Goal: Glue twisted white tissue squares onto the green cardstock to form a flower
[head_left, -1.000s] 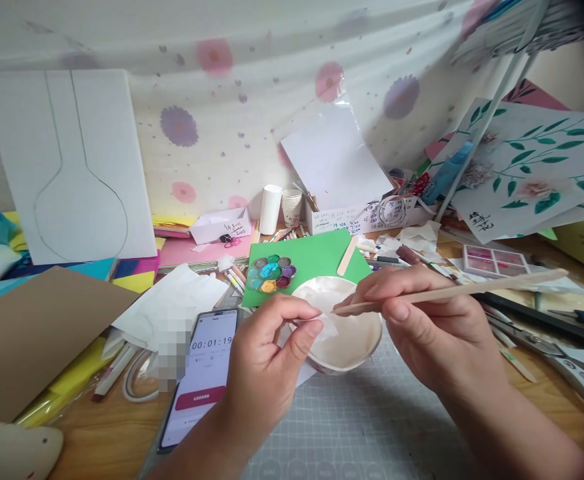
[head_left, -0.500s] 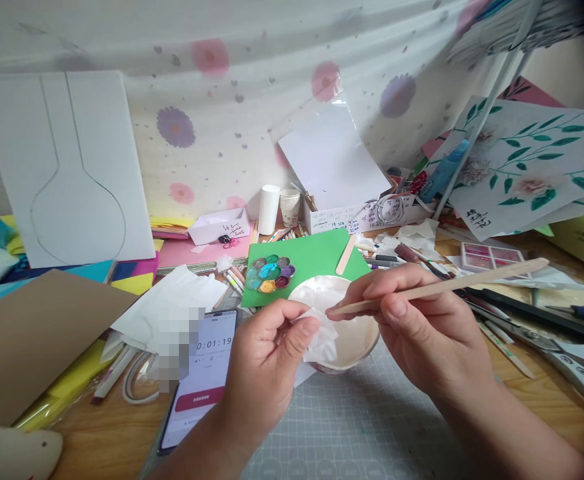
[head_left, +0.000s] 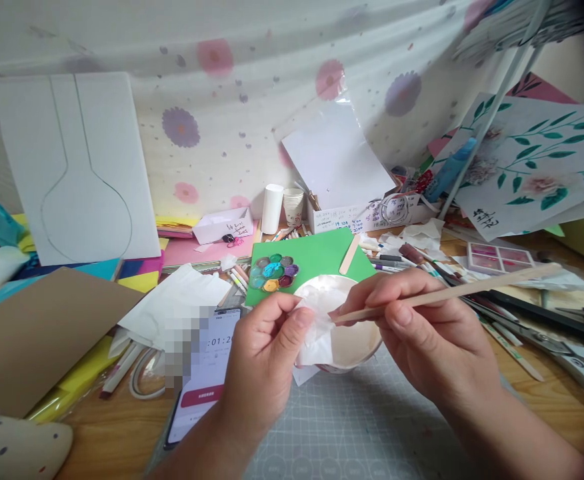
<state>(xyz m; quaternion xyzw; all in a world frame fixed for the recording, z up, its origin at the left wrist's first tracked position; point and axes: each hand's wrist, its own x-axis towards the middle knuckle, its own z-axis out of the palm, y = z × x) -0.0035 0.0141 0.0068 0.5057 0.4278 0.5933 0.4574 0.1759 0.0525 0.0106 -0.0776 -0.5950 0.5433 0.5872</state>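
My left hand [head_left: 267, 360] pinches a crumpled white tissue [head_left: 318, 337] between thumb and fingers, in front of a white paper bowl [head_left: 357, 350]. A wooden craft stick [head_left: 477, 287] lies slantwise in my right hand [head_left: 422, 333], gripped by thumb and fingers. Its near end points left, close to the tissue; whether they touch I cannot tell. More white, crumpled material shows inside the bowl, partly hidden behind my hands. Behind the bowl a second craft stick [head_left: 351, 255] rests on a green sheet [head_left: 317, 247], beside a flower-shaped paint palette [head_left: 273, 272].
A phone [head_left: 205, 380] with a running timer lies left of my left hand on the grey cutting mat [head_left: 322, 427]. Scissors [head_left: 567, 353] and several pens are at right. A white board with a drawn vase outline [head_left: 79, 167] leans at back left; paper cups [head_left: 292, 207] stand behind.
The tissue in my left hand is spread wider and hangs lower over the bowl's edge. My right hand keeps the stick in nearly the same pose. The whole view has shifted slightly.
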